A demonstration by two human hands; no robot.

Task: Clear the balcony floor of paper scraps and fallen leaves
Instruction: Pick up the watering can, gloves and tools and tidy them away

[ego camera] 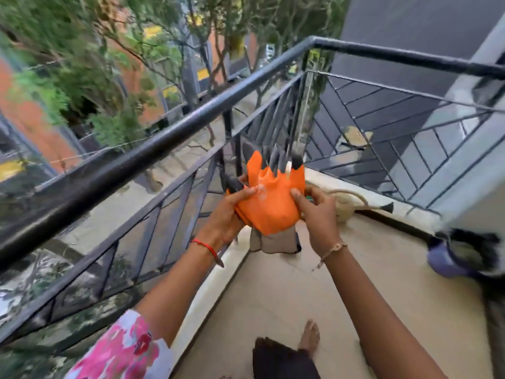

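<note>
Gripping a claw-tipped orange glove: left hand, right hand.

The orange gloves are held up in the air above the balcony floor, gripped at the left edge by the left hand and pinched at the right edge by the right hand. They lie stacked flat, their dark pointed claw tips aimed far and upward and a grey cuff hanging down on the near side. The floor is pale beige tile, running from near to far along the railing.
</note>
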